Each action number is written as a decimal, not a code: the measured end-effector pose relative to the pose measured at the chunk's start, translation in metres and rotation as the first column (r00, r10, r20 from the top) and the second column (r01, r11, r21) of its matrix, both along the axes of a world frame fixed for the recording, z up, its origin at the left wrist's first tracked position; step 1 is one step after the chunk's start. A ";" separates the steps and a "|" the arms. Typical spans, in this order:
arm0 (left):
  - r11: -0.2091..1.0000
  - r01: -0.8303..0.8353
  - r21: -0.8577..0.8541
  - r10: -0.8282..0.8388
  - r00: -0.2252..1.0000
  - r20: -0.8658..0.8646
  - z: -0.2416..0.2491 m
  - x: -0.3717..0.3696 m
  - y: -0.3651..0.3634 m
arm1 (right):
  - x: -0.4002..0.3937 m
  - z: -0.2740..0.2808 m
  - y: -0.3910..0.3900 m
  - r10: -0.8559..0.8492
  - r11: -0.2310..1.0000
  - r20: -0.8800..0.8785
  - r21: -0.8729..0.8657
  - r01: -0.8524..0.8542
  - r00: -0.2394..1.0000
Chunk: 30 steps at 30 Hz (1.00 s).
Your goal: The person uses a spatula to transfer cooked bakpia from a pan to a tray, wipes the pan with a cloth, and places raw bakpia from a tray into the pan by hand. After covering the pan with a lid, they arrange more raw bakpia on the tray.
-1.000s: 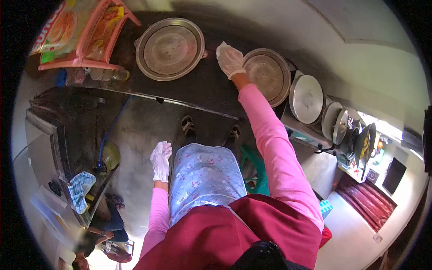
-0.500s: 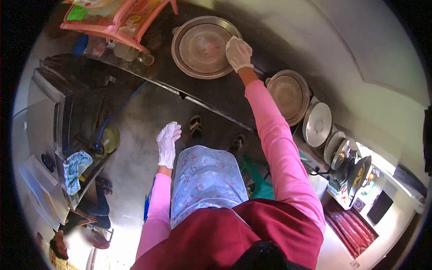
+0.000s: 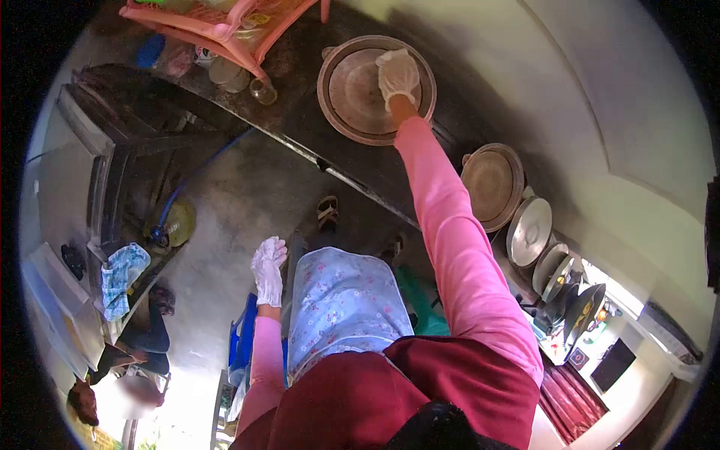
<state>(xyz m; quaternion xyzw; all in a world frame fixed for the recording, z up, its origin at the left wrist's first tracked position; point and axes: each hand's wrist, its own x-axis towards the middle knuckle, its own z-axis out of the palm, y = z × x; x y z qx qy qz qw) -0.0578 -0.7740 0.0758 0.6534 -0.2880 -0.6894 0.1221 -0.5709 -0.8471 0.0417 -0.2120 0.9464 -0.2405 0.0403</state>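
My right hand [image 3: 398,75], in a thin white glove, is over the right part of a large round metal pan [image 3: 349,86] with a raised rim and a small side handle. Its back faces me and the fingers look bent downward; whatever lies beneath them is hidden. My left hand [image 3: 268,271], gloved too, hangs beside the flowered apron [image 3: 345,300]. Nothing shows in it, and its fingers are loosely bent and slightly apart. A smaller round metal pan [image 3: 491,186] sits to the right of my right forearm.
Several metal lids [image 3: 529,231] lean in a row along the wall. At the upper left a pink plastic rack [image 3: 225,30] stands on the dark counter, near glass jars [image 3: 262,91]. A green stool [image 3: 420,300] is beside the apron. Another person [image 3: 139,345] is at the lower left.
My right hand has moved from the large pan's right rim inward over its surface. The view has shifted, so the pans appear lower and farther right. The left hand still hangs at my side.
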 end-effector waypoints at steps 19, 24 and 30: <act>0.998 0.024 0.052 -0.022 0.999 -0.040 -0.009 0.011 0.016 | 0.025 0.108 0.055 0.827 -0.367 0.558 0.455 -0.811 -0.061; 0.997 0.016 0.069 -0.014 1.000 -0.017 -0.013 0.017 0.012 | -0.033 0.095 0.050 0.826 0.278 0.311 0.500 -0.820 0.470; 0.997 -0.003 0.072 0.007 0.999 -0.049 -0.003 0.010 0.014 | -0.011 0.072 0.051 0.448 0.893 0.190 -0.059 -0.445 0.874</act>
